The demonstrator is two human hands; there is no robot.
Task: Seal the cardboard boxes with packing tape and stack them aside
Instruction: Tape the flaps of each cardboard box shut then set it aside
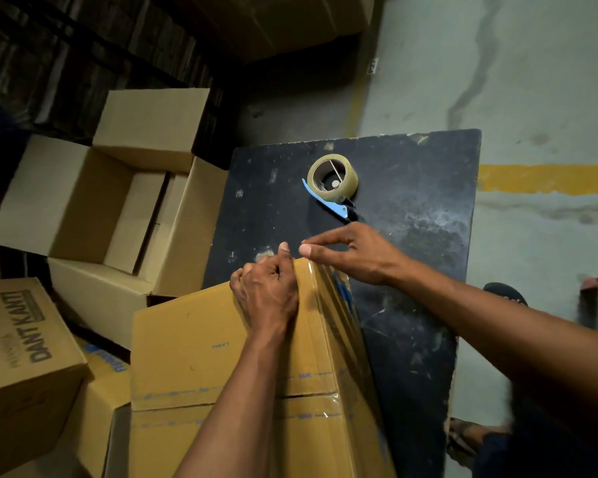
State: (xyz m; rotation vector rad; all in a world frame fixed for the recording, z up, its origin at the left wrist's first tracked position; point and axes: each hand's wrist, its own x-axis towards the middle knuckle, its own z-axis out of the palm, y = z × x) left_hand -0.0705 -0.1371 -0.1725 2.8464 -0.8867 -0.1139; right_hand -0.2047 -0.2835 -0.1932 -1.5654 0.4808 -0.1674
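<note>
A brown cardboard box [194,343] stands tilted against the dark table [411,270], with clear packing tape [339,326] running along its right edge. My left hand [268,293] is curled at the box's top corner, thumb up, gripping the corner. My right hand [353,251] hovers just beyond that corner with thumb and forefinger close together; whether they hold a tape end cannot be told. A roll of clear tape on a blue dispenser [332,182] lies on the table farther back.
Open empty boxes [94,201] lie piled to the left. A closed printed box [25,360] sits at the lower left, others beneath it. Stacked flat cardboard fills the dark background. The concrete floor with a yellow line [546,177] lies right; sandalled feet show at lower right.
</note>
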